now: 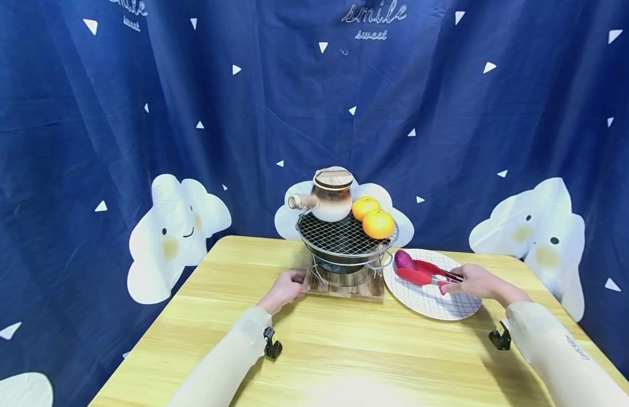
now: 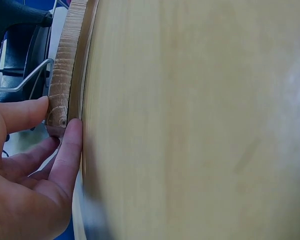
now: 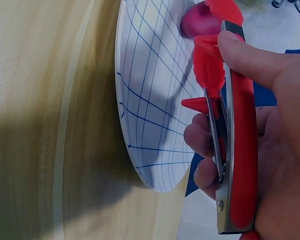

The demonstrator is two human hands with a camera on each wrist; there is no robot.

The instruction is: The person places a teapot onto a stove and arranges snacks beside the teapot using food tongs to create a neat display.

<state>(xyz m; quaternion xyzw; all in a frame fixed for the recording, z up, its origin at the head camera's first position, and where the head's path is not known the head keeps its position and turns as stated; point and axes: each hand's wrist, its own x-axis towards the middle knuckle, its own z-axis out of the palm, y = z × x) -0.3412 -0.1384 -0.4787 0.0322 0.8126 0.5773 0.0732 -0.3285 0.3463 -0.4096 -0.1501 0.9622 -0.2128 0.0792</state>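
My left hand (image 1: 285, 289) pinches the near left corner of a wooden board (image 1: 357, 289), thumb on top and fingers at its side and underside. On that board stands a small round grill (image 1: 339, 240) with a wire mesh top. Over the plate, my right hand (image 1: 474, 281) grips red-tipped kitchen tongs (image 3: 240, 145), fingers curled round the metal and red handles. The tongs' red heads (image 1: 415, 276) are beside a rounded purple vegetable (image 1: 404, 259) on the white plate (image 1: 441, 308) with blue grid lines.
A clay teapot (image 1: 332, 203) with a wooden lid and side handle sits on the mesh. Two oranges (image 1: 378, 224) lie to its right. The light wooden table (image 1: 314, 345) extends in front of the board. Behind it hangs a dark blue curtain (image 1: 273, 113) with cloud prints.
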